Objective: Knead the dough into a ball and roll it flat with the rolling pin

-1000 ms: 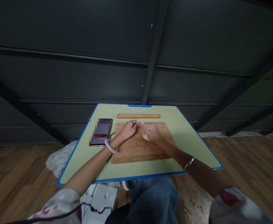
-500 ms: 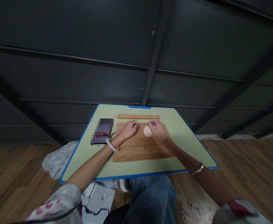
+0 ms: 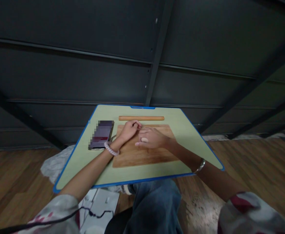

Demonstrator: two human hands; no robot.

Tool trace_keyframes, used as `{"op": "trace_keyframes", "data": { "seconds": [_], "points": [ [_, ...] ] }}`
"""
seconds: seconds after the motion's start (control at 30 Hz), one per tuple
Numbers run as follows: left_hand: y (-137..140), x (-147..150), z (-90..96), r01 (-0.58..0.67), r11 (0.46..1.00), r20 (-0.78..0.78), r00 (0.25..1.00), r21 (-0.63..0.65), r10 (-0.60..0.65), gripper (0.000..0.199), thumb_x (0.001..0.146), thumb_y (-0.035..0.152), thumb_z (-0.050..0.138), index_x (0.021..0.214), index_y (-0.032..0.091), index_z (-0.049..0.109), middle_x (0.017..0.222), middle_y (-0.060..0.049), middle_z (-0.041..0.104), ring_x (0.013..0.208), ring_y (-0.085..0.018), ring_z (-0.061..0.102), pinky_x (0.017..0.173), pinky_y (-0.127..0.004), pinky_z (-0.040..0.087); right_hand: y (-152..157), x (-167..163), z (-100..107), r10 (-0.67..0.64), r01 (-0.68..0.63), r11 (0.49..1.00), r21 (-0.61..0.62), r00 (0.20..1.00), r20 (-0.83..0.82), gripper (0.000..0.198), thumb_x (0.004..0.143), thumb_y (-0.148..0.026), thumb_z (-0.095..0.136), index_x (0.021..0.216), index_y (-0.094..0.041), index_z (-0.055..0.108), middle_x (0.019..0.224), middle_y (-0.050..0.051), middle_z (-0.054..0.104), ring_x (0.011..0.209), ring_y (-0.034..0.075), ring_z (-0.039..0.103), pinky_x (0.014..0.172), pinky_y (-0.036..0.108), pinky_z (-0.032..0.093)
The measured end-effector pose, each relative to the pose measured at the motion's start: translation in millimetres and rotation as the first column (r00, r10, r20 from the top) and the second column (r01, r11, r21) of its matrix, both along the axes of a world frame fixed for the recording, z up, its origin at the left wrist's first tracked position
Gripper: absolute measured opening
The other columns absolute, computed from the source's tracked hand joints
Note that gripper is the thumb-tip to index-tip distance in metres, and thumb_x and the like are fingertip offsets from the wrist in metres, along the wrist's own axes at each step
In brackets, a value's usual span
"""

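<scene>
My right hand [image 3: 154, 137] lies palm down on the wooden cutting board [image 3: 147, 157], its fingers curled around a pale piece of dough [image 3: 144, 140]. Only a bit of the dough shows between thumb and fingers; the rest is hidden under the hand. Close by on the left, my left hand [image 3: 130, 129] rests at the board's far left part with curled fingers, and I see nothing in it. The fingertips of both hands come near each other. Beyond the board lies a wooden rolling pin [image 3: 141, 118].
A phone [image 3: 102, 135] with a blurred-out screen lies left of the board on the pale green folding table [image 3: 191, 139], which has a blue edge. Dark metal panels [image 3: 84, 78] stand right behind the table. Whitish cloth [image 3: 56, 164] is on the floor at left.
My right hand has moved left and turned palm down over the dough, which was a visible round disc before. My left hand keeps much the same pose; the view has shifted slightly.
</scene>
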State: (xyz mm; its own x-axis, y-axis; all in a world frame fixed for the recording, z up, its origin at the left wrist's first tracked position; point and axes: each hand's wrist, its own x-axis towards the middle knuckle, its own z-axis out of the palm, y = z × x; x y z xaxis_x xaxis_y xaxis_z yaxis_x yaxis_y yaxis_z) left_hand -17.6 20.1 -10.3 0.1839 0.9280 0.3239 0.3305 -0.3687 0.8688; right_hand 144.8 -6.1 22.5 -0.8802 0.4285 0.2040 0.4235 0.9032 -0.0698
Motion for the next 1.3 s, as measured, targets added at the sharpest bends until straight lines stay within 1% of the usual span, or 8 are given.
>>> {"op": "trace_keyframes", "data": {
  "seconds": [0.17, 0.4, 0.6, 0.7, 0.77, 1.03, 1.2, 1.3],
  "points": [
    [-2, 2, 3.3, -0.074, 0.997, 0.046, 0.996, -0.016, 0.075, 0.023, 0.073, 0.013, 0.037, 0.067, 0.016, 0.059, 0.068, -0.002, 0.063, 0.068, -0.013, 0.058, 0.067, -0.023, 0.045, 14, -3, -15, 0.018, -0.018, 1.0, -0.001, 0.996, -0.093, 0.046, 0.08, -0.059, 0.052, 0.06, -0.019, 0.063, 0.068, 0.006, 0.064, 0.07, 0.018, 0.056, 0.068, 0.029, 0.041],
    [-4, 2, 5.8, -0.067, 0.998, 0.017, 0.998, -0.009, 0.067, 0.023, 0.074, 0.015, 0.038, 0.066, 0.016, 0.059, 0.066, 0.0, 0.062, 0.065, -0.013, 0.055, 0.063, -0.023, 0.043, 21, -9, -18, -0.253, 0.173, 0.947, -0.27, 0.921, -0.297, 0.043, 0.079, -0.054, 0.054, 0.054, -0.019, 0.058, 0.061, 0.001, 0.06, 0.061, 0.013, 0.051, 0.063, 0.024, 0.036],
    [-6, 0, 10.3, -0.103, 0.995, 0.044, 0.994, 0.002, 0.103, 0.024, 0.074, 0.015, 0.038, 0.064, 0.016, 0.059, 0.065, -0.001, 0.062, 0.066, -0.014, 0.056, 0.066, -0.024, 0.044, 31, -11, -32, -0.639, 0.234, 0.741, -0.629, 0.532, -0.556, 0.053, 0.08, -0.062, 0.043, 0.053, -0.017, 0.052, 0.05, -0.002, 0.049, 0.047, 0.01, 0.041, 0.048, 0.023, 0.032],
    [-9, 0, 14.7, -0.11, 0.994, 0.028, 0.994, -0.009, 0.11, 0.025, 0.075, 0.014, 0.037, 0.063, 0.016, 0.059, 0.065, -0.001, 0.062, 0.066, -0.014, 0.056, 0.067, -0.024, 0.044, 29, -9, -38, -0.766, 0.231, 0.64, -0.733, 0.27, -0.584, 0.054, 0.083, -0.062, 0.035, 0.059, -0.017, 0.052, 0.054, 0.0, 0.051, 0.049, 0.012, 0.047, 0.05, 0.024, 0.038],
    [-11, 0, 16.1, -0.109, 0.994, 0.03, 0.994, -0.013, 0.109, 0.024, 0.075, 0.014, 0.037, 0.064, 0.016, 0.059, 0.066, -0.001, 0.062, 0.067, -0.014, 0.056, 0.067, -0.024, 0.044, 20, -4, -38, -0.792, 0.258, 0.611, -0.748, 0.185, -0.582, 0.053, 0.086, -0.058, 0.028, 0.067, -0.017, 0.055, 0.062, 0.003, 0.057, 0.057, 0.015, 0.054, 0.057, 0.025, 0.043],
    [-5, 0, 8.6, -0.061, 0.998, 0.047, 0.997, 0.012, 0.061, 0.024, 0.075, 0.014, 0.037, 0.065, 0.016, 0.059, 0.064, -0.001, 0.06, 0.064, -0.013, 0.055, 0.064, -0.023, 0.042, -12, 23, -7, -0.769, 0.508, 0.639, -0.577, 0.445, -0.46, 0.018, 0.079, -0.034, 0.049, 0.072, -0.019, 0.057, 0.07, 0.003, 0.062, 0.068, 0.018, 0.057, 0.069, 0.029, 0.044],
    [-6, -1, 8.5, -0.071, 0.997, 0.003, 0.997, 0.029, 0.071, 0.025, 0.075, 0.014, 0.036, 0.065, 0.017, 0.059, 0.064, -0.001, 0.061, 0.065, -0.013, 0.056, 0.064, -0.023, 0.043, 8, 22, 3, -0.473, 0.296, 0.815, -0.498, 0.836, -0.278, 0.029, 0.083, -0.017, 0.032, 0.09, -0.017, 0.06, 0.088, 0.006, 0.066, 0.082, 0.016, 0.06, 0.077, 0.029, 0.044],
    [-6, -1, 7.7, -0.065, 0.997, 0.017, 0.998, 0.033, 0.065, 0.025, 0.076, 0.014, 0.036, 0.065, 0.016, 0.059, 0.064, -0.001, 0.06, 0.064, -0.013, 0.056, 0.065, -0.023, 0.043, -1, 16, 7, -0.219, 0.161, 0.929, -0.332, 0.965, -0.143, 0.032, 0.087, -0.02, 0.031, 0.09, -0.017, 0.063, 0.094, 0.008, 0.067, 0.087, 0.017, 0.059, 0.082, 0.031, 0.042]
  ]
}}
